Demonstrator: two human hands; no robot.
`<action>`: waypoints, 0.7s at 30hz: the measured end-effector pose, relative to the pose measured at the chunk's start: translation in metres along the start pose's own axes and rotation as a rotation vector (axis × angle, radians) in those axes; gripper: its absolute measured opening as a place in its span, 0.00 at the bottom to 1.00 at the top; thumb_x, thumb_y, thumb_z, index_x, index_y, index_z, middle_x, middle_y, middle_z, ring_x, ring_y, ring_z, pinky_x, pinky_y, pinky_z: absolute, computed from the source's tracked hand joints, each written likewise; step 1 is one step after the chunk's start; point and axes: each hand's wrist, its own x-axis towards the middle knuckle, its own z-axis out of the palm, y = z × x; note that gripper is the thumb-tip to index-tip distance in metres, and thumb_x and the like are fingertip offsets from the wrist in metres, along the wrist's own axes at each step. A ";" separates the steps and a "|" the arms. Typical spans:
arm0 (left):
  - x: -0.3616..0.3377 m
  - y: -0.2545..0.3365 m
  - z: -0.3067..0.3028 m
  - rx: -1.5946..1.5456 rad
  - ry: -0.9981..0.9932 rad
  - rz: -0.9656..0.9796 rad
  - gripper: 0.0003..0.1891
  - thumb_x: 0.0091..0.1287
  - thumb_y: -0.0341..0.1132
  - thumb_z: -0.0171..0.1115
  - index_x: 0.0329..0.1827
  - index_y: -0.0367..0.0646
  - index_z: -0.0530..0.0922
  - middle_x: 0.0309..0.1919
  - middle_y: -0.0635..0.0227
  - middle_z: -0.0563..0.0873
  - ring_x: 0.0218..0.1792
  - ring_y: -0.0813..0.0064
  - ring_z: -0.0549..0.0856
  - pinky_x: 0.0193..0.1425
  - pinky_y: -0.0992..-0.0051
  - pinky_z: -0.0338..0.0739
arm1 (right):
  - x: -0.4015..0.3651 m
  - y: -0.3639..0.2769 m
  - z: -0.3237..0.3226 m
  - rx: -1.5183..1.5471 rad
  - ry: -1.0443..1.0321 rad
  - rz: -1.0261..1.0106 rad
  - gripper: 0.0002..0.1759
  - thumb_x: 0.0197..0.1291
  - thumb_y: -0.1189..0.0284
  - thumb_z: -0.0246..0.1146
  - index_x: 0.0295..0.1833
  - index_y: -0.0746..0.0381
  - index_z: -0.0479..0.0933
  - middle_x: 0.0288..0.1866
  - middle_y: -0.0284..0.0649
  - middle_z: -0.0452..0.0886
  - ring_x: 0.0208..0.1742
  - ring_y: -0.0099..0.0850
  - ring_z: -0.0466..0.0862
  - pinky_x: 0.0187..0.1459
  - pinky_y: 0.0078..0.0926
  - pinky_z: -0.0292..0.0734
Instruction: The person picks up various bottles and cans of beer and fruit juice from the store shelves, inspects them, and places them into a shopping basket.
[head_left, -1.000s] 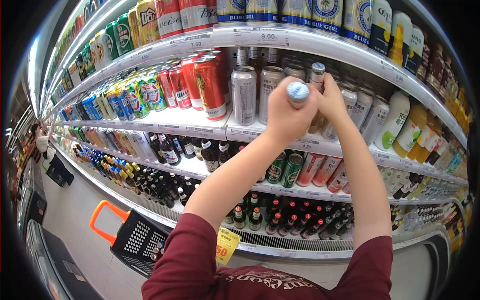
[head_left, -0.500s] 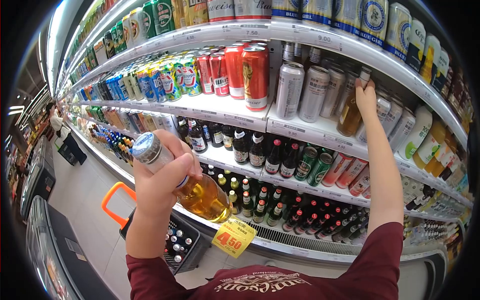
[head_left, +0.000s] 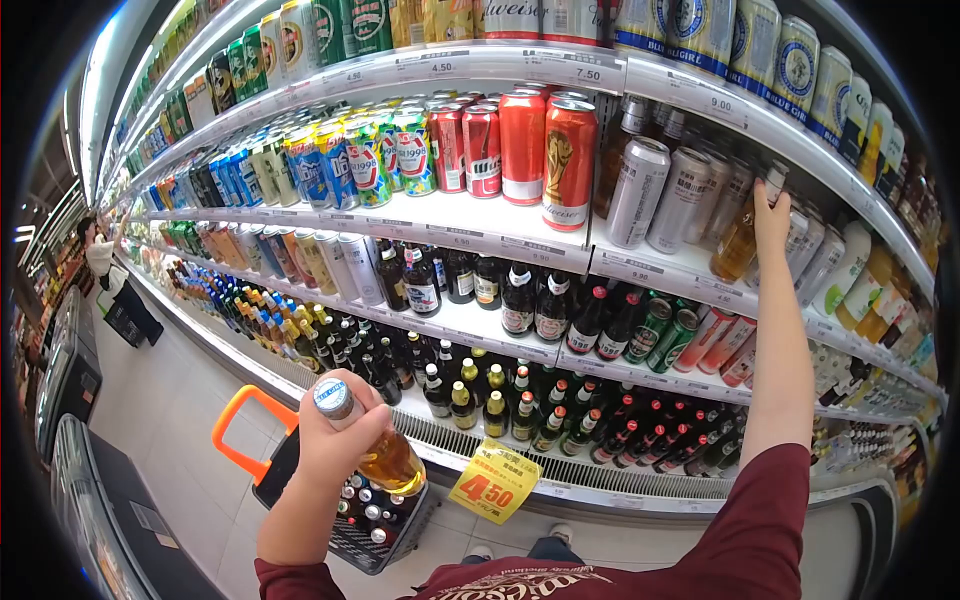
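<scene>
My left hand [head_left: 345,425] is closed round the neck of a clear glass beer bottle [head_left: 395,465] of amber liquid, its silver-blue cap toward me. The bottle is tilted above the dark shopping basket [head_left: 405,545], which has an orange handle [head_left: 228,430] and holds several capped bottles or cans. On the upper middle shelf, my right hand [head_left: 770,220] grips the neck of another amber beer bottle [head_left: 735,250]. Silver cans [head_left: 637,195] stand to its left, and more cans [head_left: 822,265] to its right.
Red cans [head_left: 568,165] and colourful cans fill the shelf to the left. Dark bottles [head_left: 520,305] line the shelf below. A yellow price sign [head_left: 495,480] sticks out from the low shelf edge. Black cases [head_left: 110,510] border the aisle at left, where a person [head_left: 100,250] stands farther off.
My left hand has lowered the bottle toward the basket. My right hand still holds its bottle at the shelf. The view has shifted left, so the shelves appear farther right.
</scene>
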 end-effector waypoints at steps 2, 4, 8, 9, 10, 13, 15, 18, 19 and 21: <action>0.007 -0.004 0.001 0.033 -0.036 0.013 0.08 0.49 0.19 0.58 0.26 0.40 0.69 0.22 0.67 0.77 0.24 0.81 0.79 0.29 0.82 0.72 | -0.001 0.010 0.005 -0.030 -0.048 0.004 0.30 0.50 0.52 0.61 0.47 0.69 0.69 0.44 0.51 0.76 0.45 0.40 0.77 0.48 0.30 0.68; 0.015 -0.005 0.010 0.018 -0.038 0.040 0.08 0.50 0.19 0.58 0.26 0.40 0.69 0.22 0.68 0.77 0.24 0.81 0.78 0.28 0.82 0.72 | -0.003 0.022 0.010 -0.045 -0.063 0.018 0.30 0.50 0.52 0.61 0.46 0.68 0.70 0.44 0.50 0.76 0.46 0.39 0.77 0.49 0.29 0.68; 0.034 0.001 0.038 -0.055 0.014 0.040 0.06 0.49 0.23 0.56 0.25 0.40 0.67 0.18 0.65 0.76 0.20 0.74 0.78 0.26 0.77 0.74 | -0.016 0.033 0.018 0.083 -0.048 -0.007 0.28 0.50 0.56 0.63 0.47 0.68 0.69 0.44 0.45 0.76 0.47 0.35 0.75 0.50 0.28 0.67; 0.039 0.003 0.045 -0.067 0.010 0.058 0.06 0.49 0.24 0.57 0.25 0.41 0.67 0.18 0.65 0.76 0.20 0.74 0.78 0.26 0.77 0.74 | -0.021 0.037 0.019 0.170 -0.045 -0.042 0.29 0.50 0.56 0.64 0.48 0.68 0.68 0.45 0.45 0.75 0.47 0.34 0.75 0.50 0.28 0.67; 0.044 0.005 0.052 -0.079 0.006 0.076 0.06 0.50 0.24 0.57 0.25 0.41 0.67 0.18 0.65 0.76 0.20 0.74 0.78 0.26 0.77 0.74 | -0.027 0.041 0.021 0.258 -0.042 -0.074 0.29 0.49 0.57 0.65 0.49 0.68 0.68 0.46 0.44 0.75 0.48 0.34 0.74 0.50 0.28 0.66; 0.058 0.014 0.073 -0.121 -0.052 0.064 0.06 0.51 0.25 0.57 0.26 0.41 0.67 0.17 0.65 0.75 0.21 0.73 0.78 0.27 0.75 0.74 | -0.058 0.061 0.022 0.157 -0.038 -0.133 0.39 0.49 0.62 0.66 0.61 0.68 0.56 0.55 0.47 0.67 0.54 0.35 0.70 0.56 0.29 0.63; 0.062 0.018 0.084 -0.123 -0.081 0.069 0.06 0.51 0.25 0.57 0.26 0.41 0.67 0.17 0.65 0.75 0.21 0.72 0.78 0.27 0.75 0.74 | -0.077 0.056 0.018 0.110 -0.065 -0.170 0.42 0.49 0.64 0.66 0.63 0.68 0.51 0.58 0.49 0.64 0.58 0.37 0.67 0.58 0.31 0.61; 0.066 0.021 0.093 -0.117 -0.106 0.083 0.06 0.51 0.25 0.56 0.26 0.41 0.67 0.17 0.65 0.75 0.21 0.72 0.78 0.28 0.75 0.73 | -0.091 0.039 0.010 -0.054 0.017 -0.331 0.43 0.49 0.68 0.65 0.65 0.67 0.49 0.61 0.52 0.60 0.62 0.42 0.63 0.61 0.34 0.56; 0.067 0.021 0.093 -0.120 -0.114 0.088 0.06 0.51 0.24 0.56 0.26 0.41 0.67 0.17 0.65 0.75 0.21 0.72 0.78 0.27 0.75 0.73 | -0.098 0.031 0.009 -0.141 0.090 -0.456 0.42 0.49 0.68 0.64 0.65 0.66 0.49 0.61 0.53 0.59 0.62 0.43 0.61 0.62 0.35 0.54; 0.070 0.024 0.092 -0.114 -0.130 0.097 0.06 0.51 0.24 0.56 0.26 0.41 0.67 0.17 0.65 0.75 0.21 0.72 0.78 0.27 0.75 0.73 | -0.105 0.004 0.009 -0.187 0.180 -0.721 0.39 0.50 0.69 0.63 0.65 0.66 0.52 0.62 0.53 0.58 0.63 0.46 0.60 0.63 0.37 0.51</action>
